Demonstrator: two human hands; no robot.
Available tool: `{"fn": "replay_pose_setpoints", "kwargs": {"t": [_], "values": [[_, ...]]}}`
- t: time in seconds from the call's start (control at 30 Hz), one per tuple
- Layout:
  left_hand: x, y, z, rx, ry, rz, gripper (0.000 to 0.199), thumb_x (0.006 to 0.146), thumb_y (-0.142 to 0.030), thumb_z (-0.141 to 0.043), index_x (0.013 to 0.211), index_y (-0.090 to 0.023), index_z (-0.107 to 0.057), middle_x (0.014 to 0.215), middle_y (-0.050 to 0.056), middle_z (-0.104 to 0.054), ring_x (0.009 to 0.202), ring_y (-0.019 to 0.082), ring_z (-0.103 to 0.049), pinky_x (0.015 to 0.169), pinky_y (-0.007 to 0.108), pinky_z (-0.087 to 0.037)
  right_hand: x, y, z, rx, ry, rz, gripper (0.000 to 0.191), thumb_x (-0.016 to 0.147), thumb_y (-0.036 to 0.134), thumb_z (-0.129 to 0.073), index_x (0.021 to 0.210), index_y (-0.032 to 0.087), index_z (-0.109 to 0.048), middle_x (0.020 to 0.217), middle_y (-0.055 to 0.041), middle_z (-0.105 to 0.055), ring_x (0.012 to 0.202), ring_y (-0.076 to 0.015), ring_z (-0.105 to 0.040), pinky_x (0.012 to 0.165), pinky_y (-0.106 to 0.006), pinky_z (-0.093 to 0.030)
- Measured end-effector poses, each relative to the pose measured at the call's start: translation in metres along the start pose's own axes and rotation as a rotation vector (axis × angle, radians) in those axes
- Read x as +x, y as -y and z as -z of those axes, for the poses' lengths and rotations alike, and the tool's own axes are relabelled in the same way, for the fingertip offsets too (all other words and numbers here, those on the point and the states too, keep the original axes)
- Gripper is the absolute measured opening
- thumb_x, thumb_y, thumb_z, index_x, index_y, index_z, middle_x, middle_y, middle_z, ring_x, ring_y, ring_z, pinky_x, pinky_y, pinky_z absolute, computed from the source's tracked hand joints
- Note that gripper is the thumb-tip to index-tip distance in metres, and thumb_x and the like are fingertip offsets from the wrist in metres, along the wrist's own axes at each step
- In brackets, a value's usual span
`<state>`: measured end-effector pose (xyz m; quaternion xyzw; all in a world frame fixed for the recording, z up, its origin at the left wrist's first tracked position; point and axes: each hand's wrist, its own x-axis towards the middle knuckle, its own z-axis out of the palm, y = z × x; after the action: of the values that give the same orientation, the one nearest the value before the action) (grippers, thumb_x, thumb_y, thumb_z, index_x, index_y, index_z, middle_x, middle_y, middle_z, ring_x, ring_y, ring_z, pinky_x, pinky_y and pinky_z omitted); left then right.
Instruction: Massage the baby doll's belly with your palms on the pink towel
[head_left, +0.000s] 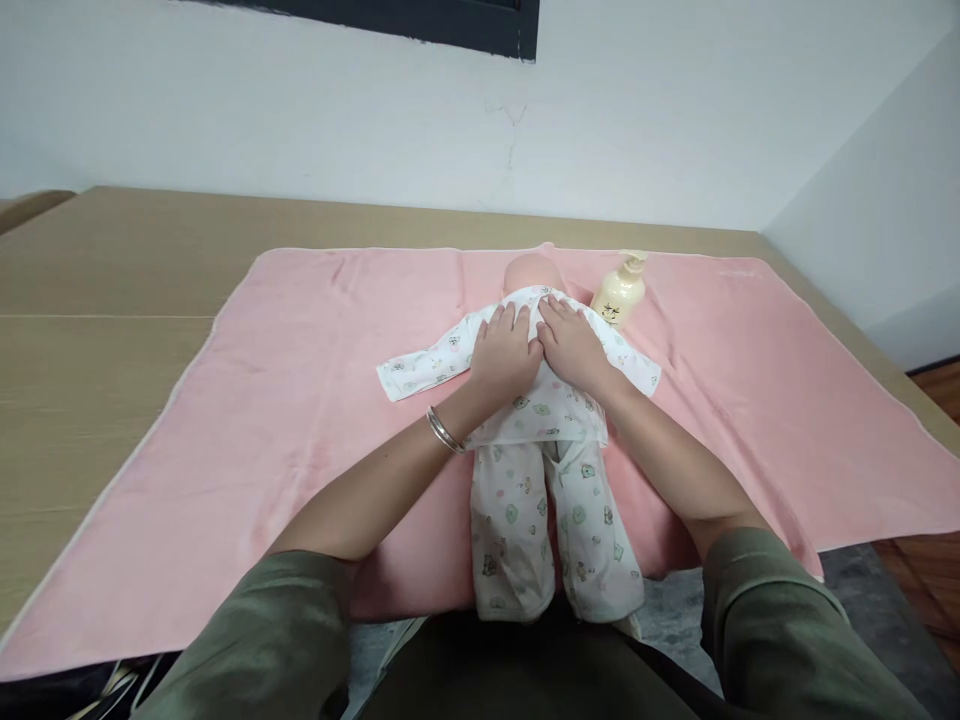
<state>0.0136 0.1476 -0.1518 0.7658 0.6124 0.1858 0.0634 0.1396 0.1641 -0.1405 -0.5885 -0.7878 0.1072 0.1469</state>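
Note:
A baby doll (534, 271) lies on a pink blanket, its head toward the wall and its legs toward me. It wears a white printed top (551, 415) and matching trousers (514, 530), with both sleeves spread out sideways. My left hand (504, 350) rests flat on the left of the doll's upper body, fingers stretched toward its head. Beside it, my right hand (574, 345) lies flat on the right of the upper body. The two thumbs come close together at the middle. The doll's face does not show.
The pink blanket (322, 400) covers much of a wooden table (97, 330) and hangs over the near edge. A cream pump bottle (621, 290) is on the blanket, right of the doll's head. Behind the table rises a white wall (375, 120).

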Motion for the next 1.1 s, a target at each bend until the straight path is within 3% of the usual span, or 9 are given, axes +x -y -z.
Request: {"fn": "replay_pose_setpoints", "kwargs": {"t": [0.2, 0.4, 0.6, 1.1], "values": [[0.018, 0.016, -0.001, -0.078, 0.037, 0.048, 0.054, 0.096, -0.03, -0.035, 0.145, -0.007, -0.042, 0.152, 0.016, -0.044, 0.144, 0.03, -0.037, 0.121, 0.05, -0.027, -0.014, 0.014, -0.001, -0.065, -0.01, 0.02, 0.052, 0.099, 0.022, -0.029, 0.148, 0.008, -0.04, 0.155, -0.0159, -0.036, 0.145, -0.0338, -0.032, 0.119, -0.053, -0.027], [-0.001, -0.002, -0.006, 0.02, -0.075, 0.024, 0.053, 0.094, -0.025, -0.035, 0.144, -0.006, -0.043, 0.152, 0.02, -0.043, 0.144, 0.033, -0.037, 0.119, 0.056, -0.028, 0.0, 0.0, 0.002, 0.037, -0.025, 0.005, 0.049, 0.101, 0.028, -0.029, 0.145, 0.014, -0.045, 0.154, -0.0116, -0.039, 0.145, -0.0292, -0.034, 0.119, -0.053, -0.027], [-0.012, -0.01, -0.003, 0.037, -0.066, 0.003, 0.054, 0.095, -0.025, -0.033, 0.145, -0.007, -0.041, 0.154, 0.019, -0.039, 0.147, 0.032, -0.033, 0.12, 0.057, -0.025, 0.005, -0.004, 0.0, 0.071, -0.039, -0.002, 0.045, 0.1, 0.03, -0.035, 0.14, 0.018, -0.05, 0.154, -0.0104, -0.04, 0.145, -0.0279, -0.033, 0.12, -0.055, -0.025], [0.015, 0.013, -0.003, -0.154, 0.013, 0.08, 0.052, 0.094, -0.028, -0.037, 0.143, -0.014, -0.046, 0.153, 0.012, -0.043, 0.145, 0.027, -0.037, 0.122, 0.052, -0.025, -0.011, 0.016, -0.005, -0.075, -0.088, -0.018, 0.049, 0.102, 0.027, -0.025, 0.144, 0.011, -0.047, 0.151, -0.0145, -0.043, 0.142, -0.0315, -0.038, 0.117, -0.053, -0.03]]}}
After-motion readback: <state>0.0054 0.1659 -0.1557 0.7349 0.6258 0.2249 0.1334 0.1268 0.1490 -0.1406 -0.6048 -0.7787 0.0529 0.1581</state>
